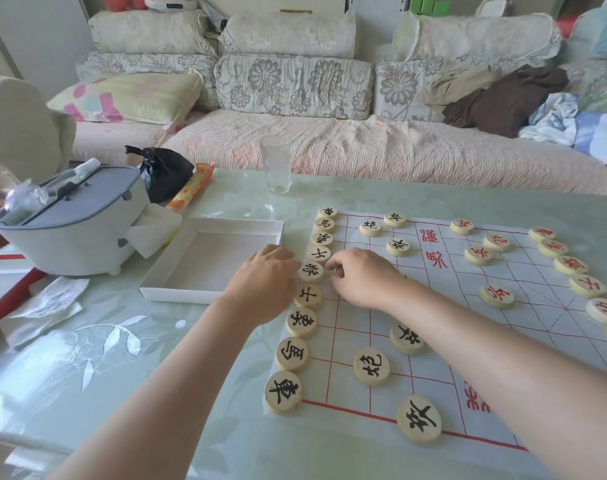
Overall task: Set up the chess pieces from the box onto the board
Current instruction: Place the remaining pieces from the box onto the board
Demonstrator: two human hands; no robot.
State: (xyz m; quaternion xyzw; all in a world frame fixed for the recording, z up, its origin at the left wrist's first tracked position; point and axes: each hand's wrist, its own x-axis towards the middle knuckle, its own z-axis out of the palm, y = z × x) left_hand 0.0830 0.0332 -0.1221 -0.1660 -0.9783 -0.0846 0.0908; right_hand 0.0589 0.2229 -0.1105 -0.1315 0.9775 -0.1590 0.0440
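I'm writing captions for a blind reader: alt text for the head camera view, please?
Left hand and right hand touch a black-lettered Chinese chess piece at the left edge of the board. Black pieces and red pieces stand across it; an empty white box lies beside it.

Bare left forearm [177, 375], bare right forearm [503, 348], bare left hand [264, 271], bare right hand [361, 275]

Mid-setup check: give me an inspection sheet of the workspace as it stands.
Surface: glass-topped table, board sheet lying flat.
Job's things: black pieces lined along the board's left edge, red pieces along its right; white box shows no pieces.
Clutter: tumbler, grey appliance, black bag, tissues.
Hands: left hand and right hand flank the middle black piece; fingers at its edges, grip unclear.
Cables: nothing seen.
Surroundings: sofa with cushions and clothes.
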